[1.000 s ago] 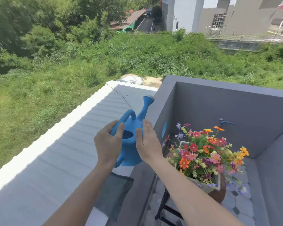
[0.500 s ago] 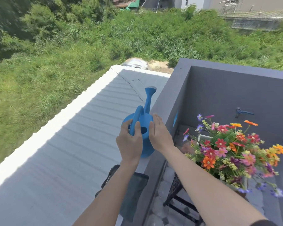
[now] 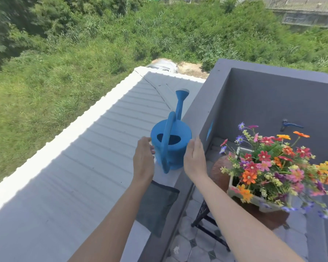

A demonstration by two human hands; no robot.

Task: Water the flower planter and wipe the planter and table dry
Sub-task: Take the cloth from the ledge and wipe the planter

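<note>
Watering can (image 3: 171, 144): we see it between our hands.
Left hand (image 3: 143, 163): spread, fingertips at its side.
Right hand (image 3: 195, 160): spread, beside it.
Flower planter (image 3: 254, 199): right of both.

One head-worn wide-angle camera supplies the single view. It looks forward and steeply down over both forearms, from above a grey parapet wall (image 3: 201, 114). Near field: a blue watering can (image 3: 171, 146) at frame centre. Lower right: the flower planter (image 3: 257, 200). Far field, top: a grassy slope (image 3: 64, 59).
</note>
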